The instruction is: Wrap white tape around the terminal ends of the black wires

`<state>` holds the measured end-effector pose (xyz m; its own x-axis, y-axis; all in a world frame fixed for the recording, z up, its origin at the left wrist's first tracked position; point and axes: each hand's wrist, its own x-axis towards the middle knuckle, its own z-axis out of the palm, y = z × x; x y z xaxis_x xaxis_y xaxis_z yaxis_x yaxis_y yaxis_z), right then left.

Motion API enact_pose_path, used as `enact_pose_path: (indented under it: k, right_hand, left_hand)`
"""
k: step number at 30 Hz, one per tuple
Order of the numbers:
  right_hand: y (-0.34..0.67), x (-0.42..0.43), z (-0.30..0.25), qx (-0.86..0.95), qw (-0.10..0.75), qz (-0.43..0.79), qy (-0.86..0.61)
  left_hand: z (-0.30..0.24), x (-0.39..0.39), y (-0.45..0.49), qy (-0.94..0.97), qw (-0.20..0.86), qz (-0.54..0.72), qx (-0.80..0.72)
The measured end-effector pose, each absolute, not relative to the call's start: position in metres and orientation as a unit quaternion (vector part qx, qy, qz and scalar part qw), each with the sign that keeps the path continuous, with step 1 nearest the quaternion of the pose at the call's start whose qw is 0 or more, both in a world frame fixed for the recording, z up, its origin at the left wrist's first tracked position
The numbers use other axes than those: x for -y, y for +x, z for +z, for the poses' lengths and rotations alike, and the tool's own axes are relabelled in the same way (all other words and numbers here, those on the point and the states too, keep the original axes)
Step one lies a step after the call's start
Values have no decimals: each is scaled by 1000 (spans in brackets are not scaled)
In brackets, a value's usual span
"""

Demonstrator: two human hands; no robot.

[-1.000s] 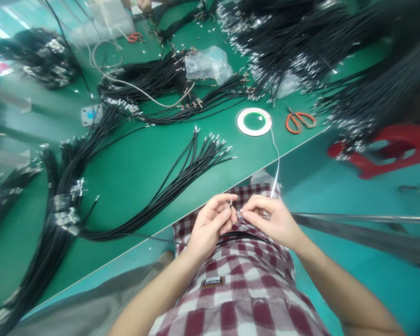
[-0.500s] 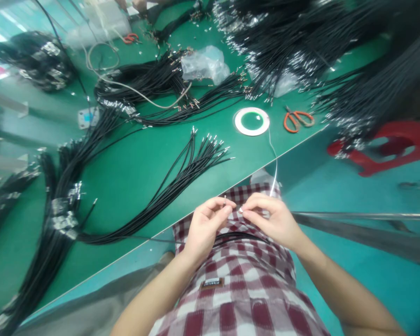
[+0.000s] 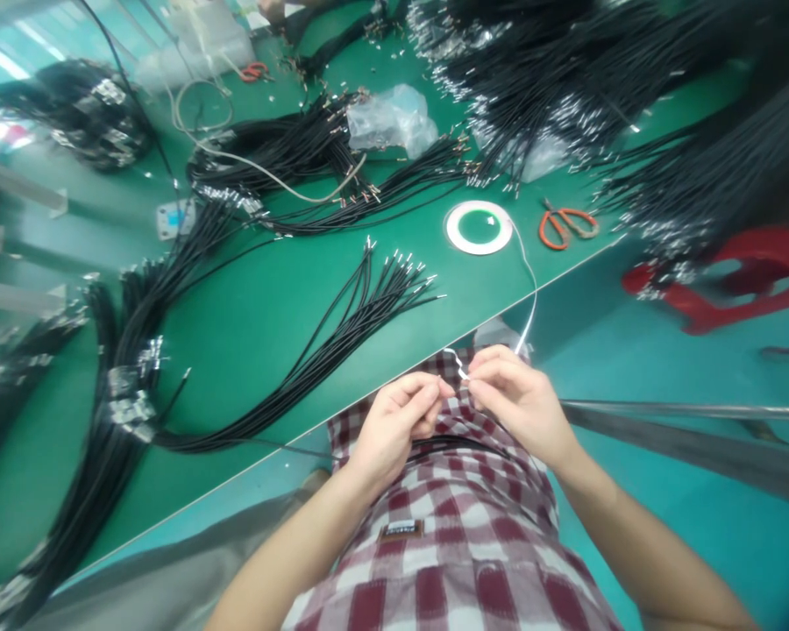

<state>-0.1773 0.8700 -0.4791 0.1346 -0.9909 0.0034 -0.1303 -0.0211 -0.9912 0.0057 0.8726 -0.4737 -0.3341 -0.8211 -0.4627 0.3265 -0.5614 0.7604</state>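
Note:
My right hand (image 3: 522, 399) pinches a narrow white tape strip (image 3: 528, 324); a short crinkled end of it sticks out past the fingertips toward the left. From that hand the strip runs up to a flat tape roll (image 3: 457, 238) lying on the green table. My left hand (image 3: 401, 421) is closed in a pinch close beside it, over my checked apron. A small tip shows at its fingers, and a black cable (image 3: 460, 445) passes beneath the hand across my lap; the pinched part is mostly hidden. The two hands are slightly apart.
A bundle of black cables (image 3: 342, 350) with bare silvery ends lies left of my hands. Orange-handled scissors (image 3: 556, 230) rest right of the roll. Larger cable piles (image 3: 532, 70) fill the back. A red stool (image 3: 749, 280) and a metal bar (image 3: 671, 409) are at the right.
A crinkled end of white tape now shows beyond my right fingertips. My left fingers have closed further around the small tip. The whole view has shifted slightly.

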Motion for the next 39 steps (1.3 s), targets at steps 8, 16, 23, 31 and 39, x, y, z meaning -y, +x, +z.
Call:
enact_pose_path:
  k: [8,16,23,31,39]
  right_hand:
    - [-181,-870,-477,-428,503,-421,-621]
    - [-181,-870,-481,-429,479,-396,-656]
    - [-189,-868,-479,-437,515,-348,-650]
    - [-191,-869,-483,-313,646,-409,-563]
    - [-185,-867,-475,-426,558,-487,-520]
  left_hand:
    - [-477,-871,10,446,366,-764,290]
    - [-477,-871,14,463,396,-705,363]
    - [-457,-847,24,424,229,-678,556]
    - [-476,-834,22,402,219,-786,415]
    - [-484,-856,7,385,315,-809,314]
